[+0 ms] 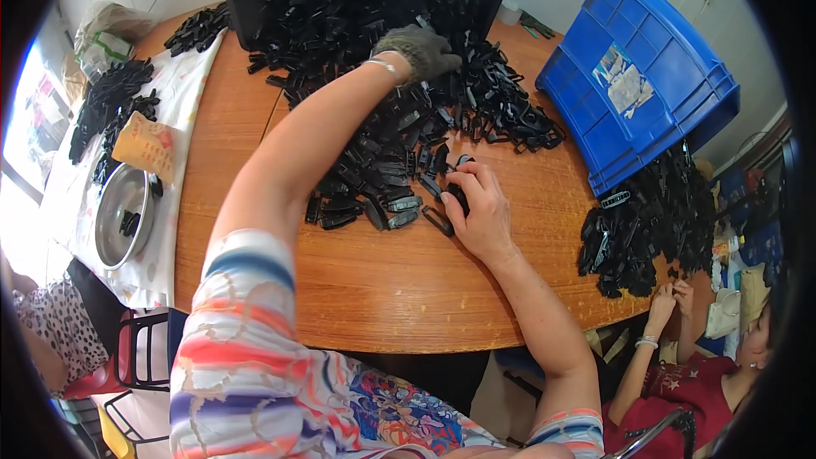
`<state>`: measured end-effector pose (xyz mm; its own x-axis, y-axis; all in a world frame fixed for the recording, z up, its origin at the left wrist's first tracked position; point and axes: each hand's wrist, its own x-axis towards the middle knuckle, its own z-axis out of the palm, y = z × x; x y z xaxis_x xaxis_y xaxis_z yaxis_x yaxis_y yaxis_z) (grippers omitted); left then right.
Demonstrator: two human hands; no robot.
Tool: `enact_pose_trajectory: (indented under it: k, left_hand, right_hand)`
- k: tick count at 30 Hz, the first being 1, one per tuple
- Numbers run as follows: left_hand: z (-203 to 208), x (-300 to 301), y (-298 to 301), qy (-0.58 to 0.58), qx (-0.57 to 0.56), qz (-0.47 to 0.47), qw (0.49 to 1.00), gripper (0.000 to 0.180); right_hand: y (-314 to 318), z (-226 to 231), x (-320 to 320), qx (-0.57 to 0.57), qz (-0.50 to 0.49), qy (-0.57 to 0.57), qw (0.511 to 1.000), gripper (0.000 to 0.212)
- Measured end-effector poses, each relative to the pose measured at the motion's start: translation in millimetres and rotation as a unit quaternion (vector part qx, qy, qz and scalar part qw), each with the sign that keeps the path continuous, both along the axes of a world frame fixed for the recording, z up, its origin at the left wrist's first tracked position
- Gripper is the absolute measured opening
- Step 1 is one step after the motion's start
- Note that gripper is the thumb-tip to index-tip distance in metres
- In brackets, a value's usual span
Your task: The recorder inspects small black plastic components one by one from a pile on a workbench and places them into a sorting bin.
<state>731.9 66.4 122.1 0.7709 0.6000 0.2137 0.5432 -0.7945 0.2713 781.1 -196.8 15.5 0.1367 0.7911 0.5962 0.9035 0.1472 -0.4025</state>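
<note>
torn label [623,81] on blue crate [670,58], printed orange packet [144,146], lettering on both unreadable

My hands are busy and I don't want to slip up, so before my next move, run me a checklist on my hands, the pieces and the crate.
1. Left hand gloved: ok, it wears a dark glove and is at the black pile.
2. Right hand gloved: not ok, it is bare.
3. Right hand at the pieces: ok, its fingers are at the pile's near edge.
4. Right hand's grip firm: cannot tell, the fingers hide it.
5. Blue crate level: not ok, it is tilted, with a black heap at its lower end.
6. Co-worker's hands apart from yours: ok, they are by that heap.
</note>
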Motion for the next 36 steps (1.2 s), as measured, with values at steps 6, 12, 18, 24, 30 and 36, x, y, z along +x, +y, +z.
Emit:
enact_pose_trajectory:
  k: [6,12,18,24,30,36]
  left_hand:
    - [-25.4,42.6,-12.6,0.138,0.11,-0.008,0.984,0.062]
    - [-34.6,0.5,-34.4,0.138,0.092,-0.092,0.982,0.058]
    - [-34.8,-49.5,-64.5,0.081,0.097,-0.166,0.978,0.042]
    - [-26.9,-93.0,-102.8,0.076,0.064,-0.2,0.975,0.041]
    - [-21.3,-131.9,-132.1,0.079,0.011,-0.212,0.974,0.04]
    - [-37.8,-166.4,-154.0,-0.076,0.045,-0.138,0.986,0.03]
  right_hand:
    - [-5.7,3.7,-0.7,0.008,0.001,-0.001,1.0,0.025]
    - [-5.7,-5.1,0.3,0.042,0.022,0.04,0.998,0.024]
    - [-6.4,-6.4,12.1,0.099,0.014,0.185,0.978,0.012]
    - [-10.3,-5.8,31.6,0.057,-0.028,0.301,0.952,0.014]
    - [-24.4,2.4,36.1,-0.058,-0.033,0.335,0.94,0.016]
    - [-40.1,-7.0,31.5,-0.051,-0.083,0.233,0.968,0.019]
